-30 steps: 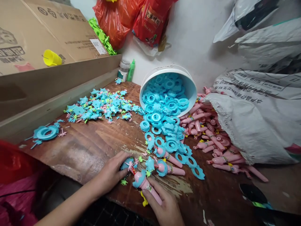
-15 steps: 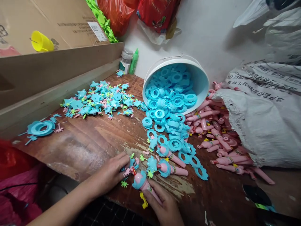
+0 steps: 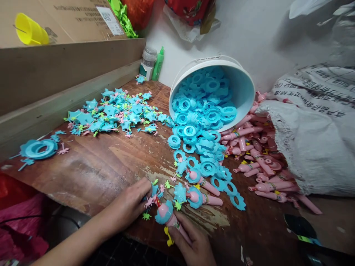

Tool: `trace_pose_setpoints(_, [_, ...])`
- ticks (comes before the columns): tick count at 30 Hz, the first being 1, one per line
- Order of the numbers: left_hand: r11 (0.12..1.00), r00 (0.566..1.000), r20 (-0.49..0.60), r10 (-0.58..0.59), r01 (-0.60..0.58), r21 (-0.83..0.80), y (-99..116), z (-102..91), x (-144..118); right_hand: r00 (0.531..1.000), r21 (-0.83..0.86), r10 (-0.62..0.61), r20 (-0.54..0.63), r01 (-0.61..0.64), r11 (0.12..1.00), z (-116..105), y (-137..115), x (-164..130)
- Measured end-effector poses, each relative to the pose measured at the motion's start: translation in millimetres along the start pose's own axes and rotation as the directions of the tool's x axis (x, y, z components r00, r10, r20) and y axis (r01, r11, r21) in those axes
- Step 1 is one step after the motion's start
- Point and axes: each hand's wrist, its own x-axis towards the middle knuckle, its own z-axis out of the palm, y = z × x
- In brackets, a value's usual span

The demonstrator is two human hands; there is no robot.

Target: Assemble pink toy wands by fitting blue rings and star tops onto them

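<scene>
My right hand (image 3: 194, 242) is closed around a pink plastic toy stick (image 3: 174, 222). The stick has a scalloped blue collar near its top, a red striped tip and a yellow part hanging at its side. My left hand (image 3: 135, 199) pinches a blue star-shaped piece (image 3: 154, 190) with small pink and green palm-like ends, mostly hidden by the fingers. The striped tip meets this piece, or nearly so. Two more pink sticks with blue collars lie just right of the hands; one, a finished-looking stick (image 3: 204, 198), carries a blue star (image 3: 180, 193) at its tip.
A tipped white bucket (image 3: 245, 87) spills blue scalloped rings (image 3: 208, 166) onto the brown table (image 3: 91, 166). Blue stars (image 3: 111, 111) are heaped at left. Pink sticks (image 3: 260, 162) pour from a white woven sack (image 3: 318, 147). A cardboard box (image 3: 74, 22) stands behind a wooden ledge.
The camera view has shifted slightly, so the background sits a little higher and more spread out. Both hands keep nearly the same pose, still holding the stick and the star piece.
</scene>
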Motion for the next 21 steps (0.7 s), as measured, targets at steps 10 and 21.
trace_pose_setpoints(10, [0.998,0.999,-0.011,-0.049,0.050,0.043,-9,9.0,-5,0.985,-0.627,-0.152,0.080,0.169,0.761,-22,-27,-2])
trace_pose_setpoints(21, [0.990,0.997,-0.016,-0.074,0.072,-0.119,-3,0.2,-4,0.960,-0.937,-0.179,0.215,0.255,0.240,8,-111,22])
